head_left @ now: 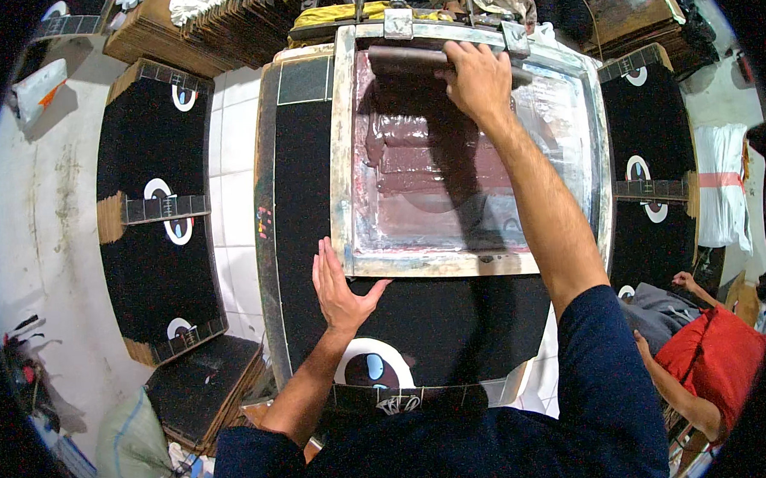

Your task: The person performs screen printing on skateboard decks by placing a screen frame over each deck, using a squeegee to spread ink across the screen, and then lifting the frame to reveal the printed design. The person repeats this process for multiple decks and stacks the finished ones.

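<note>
A screen-printing frame (342, 168) with a pale, paint-stained rim lies over black fabric (299, 183) on a board in front of me. Thick brownish-maroon ink (418, 158) covers much of its mesh. At the far end of the mesh, my right hand (481, 77) grips a dark squeegee (405, 60); my arm crosses above the frame's right side. My left hand (341, 292) rests with fingers stretched and thumb spread at the frame's near left corner. Below the frame, part of a white-and-blue eye print (374, 365) shows on the fabric.
Metal clamps (397, 23) hold the frame's far edge. More boards with black fabric and eye prints stand at left (152, 146) and right (643, 134). A person in red (713, 361) is at the lower right. Stacked boards (203, 388) sit lower left.
</note>
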Demonstrator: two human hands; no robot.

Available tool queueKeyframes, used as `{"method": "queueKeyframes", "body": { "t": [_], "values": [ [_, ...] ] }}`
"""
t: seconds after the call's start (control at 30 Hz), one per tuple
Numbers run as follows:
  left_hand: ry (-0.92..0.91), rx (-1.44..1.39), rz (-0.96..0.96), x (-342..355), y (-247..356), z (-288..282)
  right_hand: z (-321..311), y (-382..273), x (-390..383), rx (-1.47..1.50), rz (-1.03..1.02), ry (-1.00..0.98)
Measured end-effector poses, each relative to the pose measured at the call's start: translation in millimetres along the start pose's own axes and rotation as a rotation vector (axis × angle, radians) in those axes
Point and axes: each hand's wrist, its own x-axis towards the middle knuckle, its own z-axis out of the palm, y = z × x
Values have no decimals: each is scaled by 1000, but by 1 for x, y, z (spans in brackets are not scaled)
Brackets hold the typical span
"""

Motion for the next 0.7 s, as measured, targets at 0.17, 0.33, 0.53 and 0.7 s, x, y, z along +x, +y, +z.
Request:
{"method": "queueKeyframes", "body": {
  "t": [0.17,0.33,0.53,0.7],
  "values": [
    [-21,0,10,-1,0,0,-2,-11,-27,-55,4,34],
    [-39,-43,8,-2,-2,0,-24,-35,-119,48,6,34],
    [21,-114,-24,2,1,-1,-27,-43,-139,81,9,65],
    [-25,-215,-121,9,-6,7,-36,-44,-143,72,17,-3]
  ]
}}
